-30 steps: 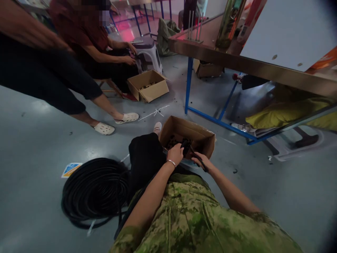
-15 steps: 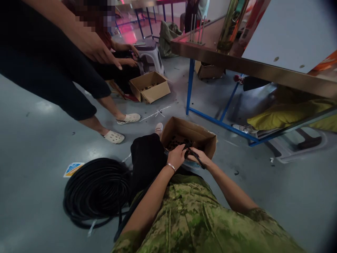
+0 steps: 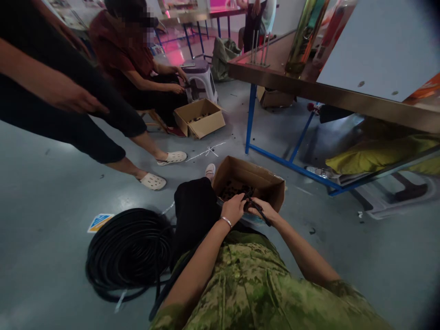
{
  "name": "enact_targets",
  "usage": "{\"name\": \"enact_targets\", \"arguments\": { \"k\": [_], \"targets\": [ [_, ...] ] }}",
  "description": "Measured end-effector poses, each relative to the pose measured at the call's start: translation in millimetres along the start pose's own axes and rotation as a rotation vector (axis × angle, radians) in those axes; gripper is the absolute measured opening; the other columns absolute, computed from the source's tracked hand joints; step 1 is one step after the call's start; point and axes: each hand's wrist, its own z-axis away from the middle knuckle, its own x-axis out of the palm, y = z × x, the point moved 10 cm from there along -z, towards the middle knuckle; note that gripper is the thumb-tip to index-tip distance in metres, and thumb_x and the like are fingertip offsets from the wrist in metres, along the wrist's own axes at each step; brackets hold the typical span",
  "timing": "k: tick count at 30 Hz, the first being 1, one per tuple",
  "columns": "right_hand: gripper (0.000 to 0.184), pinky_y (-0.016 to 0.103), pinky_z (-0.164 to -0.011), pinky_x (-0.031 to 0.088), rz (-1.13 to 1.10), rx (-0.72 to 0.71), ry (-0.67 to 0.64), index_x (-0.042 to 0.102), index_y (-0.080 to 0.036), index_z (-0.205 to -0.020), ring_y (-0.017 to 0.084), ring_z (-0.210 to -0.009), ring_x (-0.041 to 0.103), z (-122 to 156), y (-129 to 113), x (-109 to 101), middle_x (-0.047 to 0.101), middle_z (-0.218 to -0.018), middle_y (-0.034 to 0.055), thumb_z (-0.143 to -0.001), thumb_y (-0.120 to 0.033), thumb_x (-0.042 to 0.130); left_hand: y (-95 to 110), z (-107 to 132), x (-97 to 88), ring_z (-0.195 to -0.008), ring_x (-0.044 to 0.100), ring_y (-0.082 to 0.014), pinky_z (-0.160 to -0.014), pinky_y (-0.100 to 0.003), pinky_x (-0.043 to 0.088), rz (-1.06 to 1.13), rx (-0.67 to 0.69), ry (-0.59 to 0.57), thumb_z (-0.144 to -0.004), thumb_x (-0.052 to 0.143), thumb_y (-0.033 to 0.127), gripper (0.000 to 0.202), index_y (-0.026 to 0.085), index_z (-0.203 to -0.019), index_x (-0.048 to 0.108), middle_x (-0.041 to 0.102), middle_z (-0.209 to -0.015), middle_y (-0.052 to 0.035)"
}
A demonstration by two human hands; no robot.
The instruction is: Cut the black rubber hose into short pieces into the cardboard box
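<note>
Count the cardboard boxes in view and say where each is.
3: near box by left hand and right hand; middle box near the seated person; far box seen beneath the tabletop. Others may be hidden.

Shiny grey floor [image 3: 51,183], a blue-legged table [image 3: 343,97], a purple-topped stool [image 3: 196,68], pink light [image 3: 177,56] farther back.
</note>
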Motion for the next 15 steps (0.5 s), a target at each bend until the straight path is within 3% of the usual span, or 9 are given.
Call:
{"name": "enact_targets", "arguments": {
  "k": [15],
  "targets": [
    [0.053, 0.03, -0.078, 0.052, 0.03, 0.014, 0.05, 0.066, -0.019, -0.117, 0.022, -0.088, 0.065, 2, 14, 3, 0.07, -0.097, 0.0049, -0.085, -0.06, 0.054, -10, -6, 7.8, -0.113, 0.06, -0.0177, -0.096, -0.027, 0.046, 0.03, -0.005, 0.025, -0.094, 0.042, 0.025, 0.037, 0.022, -0.128, 0.057, 0.064, -0.125, -0.0068]
  ]
}}
